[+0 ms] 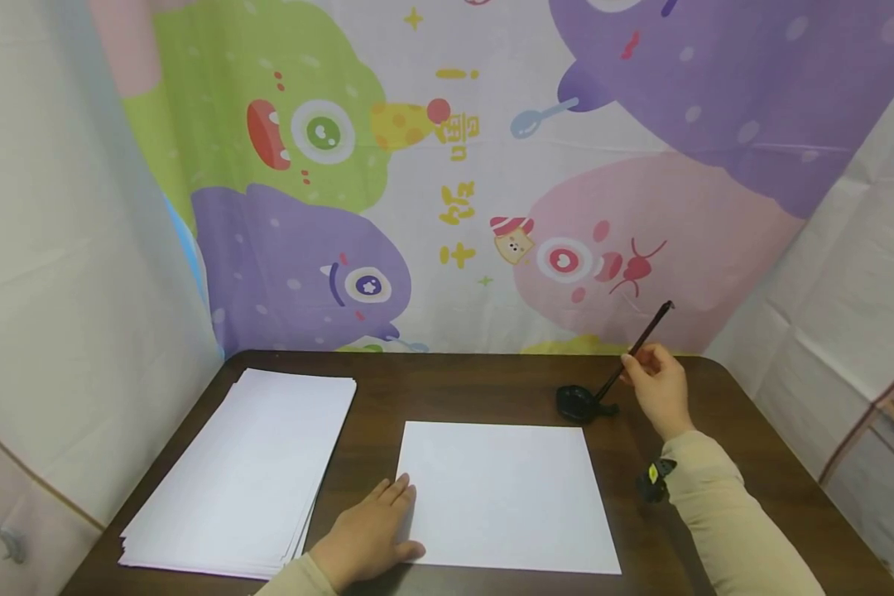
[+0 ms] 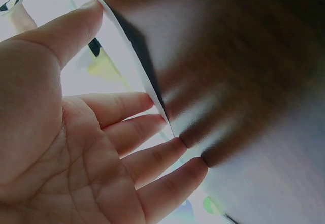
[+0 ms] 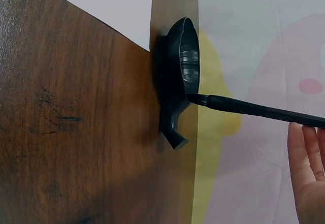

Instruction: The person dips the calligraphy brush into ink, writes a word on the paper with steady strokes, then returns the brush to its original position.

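Note:
My right hand (image 1: 659, 387) pinches a dark-handled brush (image 1: 646, 335) between thumb and fingers, tilted up to the right. In the right wrist view, the lower end of the brush (image 3: 254, 109) meets the rim of a small black dish (image 3: 175, 69) with a short spout-like stub. The dish (image 1: 575, 403) stands on the table behind a white sheet of paper (image 1: 502, 497). On that sheet's left edge rests my left hand (image 1: 368, 534). The left wrist view shows the palm of the left hand (image 2: 96, 148), fingers nearly straight, fingertips at the paper's edge.
A stack of white paper (image 1: 246, 472) lies on the left of the brown table (image 1: 447, 389). Behind the table hangs a cloth (image 1: 447, 314) printed with cartoon monsters. White cloth walls (image 1: 827, 331) stand at both sides. Dark stains (image 3: 66, 118) mark the tabletop.

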Demonstrator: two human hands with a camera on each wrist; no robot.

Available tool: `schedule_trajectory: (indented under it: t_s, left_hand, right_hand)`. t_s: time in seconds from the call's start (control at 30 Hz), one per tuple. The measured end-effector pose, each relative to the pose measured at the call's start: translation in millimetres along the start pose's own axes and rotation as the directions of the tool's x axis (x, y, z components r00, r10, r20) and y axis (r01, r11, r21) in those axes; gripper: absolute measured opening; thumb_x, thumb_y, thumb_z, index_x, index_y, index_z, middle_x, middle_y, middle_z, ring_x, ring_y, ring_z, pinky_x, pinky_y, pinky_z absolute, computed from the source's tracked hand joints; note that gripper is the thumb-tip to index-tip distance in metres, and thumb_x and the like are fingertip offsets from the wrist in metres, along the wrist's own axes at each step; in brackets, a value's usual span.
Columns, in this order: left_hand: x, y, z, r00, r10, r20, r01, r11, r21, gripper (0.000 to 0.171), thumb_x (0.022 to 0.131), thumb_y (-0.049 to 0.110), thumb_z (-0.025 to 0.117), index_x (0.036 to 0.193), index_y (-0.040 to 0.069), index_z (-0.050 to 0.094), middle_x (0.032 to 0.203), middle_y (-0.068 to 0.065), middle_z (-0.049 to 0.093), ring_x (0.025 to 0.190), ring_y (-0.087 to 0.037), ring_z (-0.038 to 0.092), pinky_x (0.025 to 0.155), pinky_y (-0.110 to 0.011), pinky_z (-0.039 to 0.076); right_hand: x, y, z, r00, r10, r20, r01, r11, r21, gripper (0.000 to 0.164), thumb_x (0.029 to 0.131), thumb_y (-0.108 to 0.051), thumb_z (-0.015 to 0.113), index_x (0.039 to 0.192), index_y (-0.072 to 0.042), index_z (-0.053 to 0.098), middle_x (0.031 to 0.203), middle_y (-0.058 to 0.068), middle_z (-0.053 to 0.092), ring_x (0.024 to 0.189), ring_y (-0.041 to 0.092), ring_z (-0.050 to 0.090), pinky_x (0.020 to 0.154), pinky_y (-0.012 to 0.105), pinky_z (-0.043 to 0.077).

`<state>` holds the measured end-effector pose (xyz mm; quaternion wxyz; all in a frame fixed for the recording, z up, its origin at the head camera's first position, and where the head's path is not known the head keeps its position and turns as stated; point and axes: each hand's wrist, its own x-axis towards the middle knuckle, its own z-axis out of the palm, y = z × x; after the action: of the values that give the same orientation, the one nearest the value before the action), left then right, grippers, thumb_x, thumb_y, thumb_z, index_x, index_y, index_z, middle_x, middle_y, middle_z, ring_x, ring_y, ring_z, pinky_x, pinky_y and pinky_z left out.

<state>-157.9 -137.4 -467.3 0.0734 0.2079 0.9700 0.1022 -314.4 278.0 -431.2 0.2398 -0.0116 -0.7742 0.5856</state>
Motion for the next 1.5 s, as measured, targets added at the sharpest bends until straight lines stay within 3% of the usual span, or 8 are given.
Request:
schedule_trajectory:
  t_s: [0.5,0.67,0.87,1.2,1.5]
  left_hand:
    - [-0.1,-0.3,-0.1,1.0,0.013,-0.008,-0.013,1.0,-0.011,0.082,0.08,0.05,0.073,0.14,-0.002,0.05,0.15,-0.02,0.044,0.135,-0.043,0.045,0.107,-0.054,0.043]
    - [0.3,-0.2,1.2,1.0,0.024,-0.015,-0.024,1.0,-0.013,0.082,0.08,0.05,0.073,0.139,-0.003,0.05,0.15,-0.021,0.045,0.134,-0.045,0.045,0.107,-0.054,0.043]
    - [0.2,0.8,1.6,1.0,0.018,-0.011,-0.018,1.0,-0.014,0.082,0.081,0.051,0.072,0.139,-0.002,0.05,0.15,-0.02,0.044,0.135,-0.046,0.044,0.107,-0.055,0.042]
    - [-0.1,1.5,0.9,1.0,0.012,-0.01,-0.012,1.0,-0.023,0.082,0.08,0.051,0.072,0.139,-0.002,0.05,0.15,-0.02,0.044,0.135,-0.046,0.044,0.106,-0.056,0.042]
    - [0.2,0.1,1.8,0.999,0.025,-0.02,-0.025,0.999,-0.023,0.083,0.081,0.051,0.072,0.139,-0.003,0.049,0.15,-0.021,0.045,0.134,-0.046,0.045,0.107,-0.055,0.042]
  right_hand:
    - [5,-13,-6,0.998,-0.053,-0.043,0.054,0.998,0.014,0.018,0.092,-0.002,0.064,0.104,0.011,0.058,0.08,-0.014,0.058,0.067,-0.005,0.062,0.062,0.012,0.055]
    - [6,-22,-6,0.997,-0.053,-0.065,0.062,0.987,0.147,0.018,0.091,0.001,0.064,0.101,0.013,0.055,0.08,-0.01,0.061,0.065,-0.001,0.064,0.062,0.015,0.057]
    - [3,-35,-4,0.996,-0.056,-0.075,0.075,0.955,0.288,0.009,0.09,0.003,0.064,0.095,0.005,0.057,0.08,-0.005,0.063,0.065,0.003,0.065,0.063,0.019,0.058]
    - [-3,-56,6,0.995,-0.096,-0.029,0.099,0.904,0.416,0.009,0.09,0.003,0.064,0.094,-0.001,0.057,0.087,-0.001,0.065,0.069,0.007,0.067,0.065,0.024,0.06]
    - [-11,-73,21,0.991,-0.134,0.02,0.11,0.881,0.459,0.009,0.09,0.004,0.064,0.092,-0.002,0.059,0.087,0.002,0.066,0.068,0.008,0.067,0.066,0.026,0.061]
